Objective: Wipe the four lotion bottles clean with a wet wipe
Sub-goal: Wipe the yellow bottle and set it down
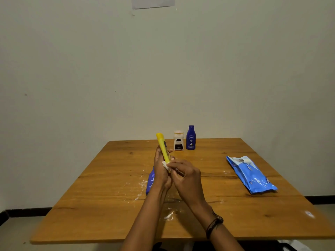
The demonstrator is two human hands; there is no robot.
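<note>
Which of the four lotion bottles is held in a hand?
The yellow bottle, gripped by the left hand; the other three rest on the table.

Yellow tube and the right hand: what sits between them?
A crumpled white wet wipe, pinched by the right hand against the lower part of the yellow tube, in the head view.

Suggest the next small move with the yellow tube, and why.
Probably slide the wet wipe up the yellow tube toward its cap. The left hand grips the tube tilted, cap end up, and the right hand pinches the wipe against its lower part, so the upper length looks not yet wiped.
</note>
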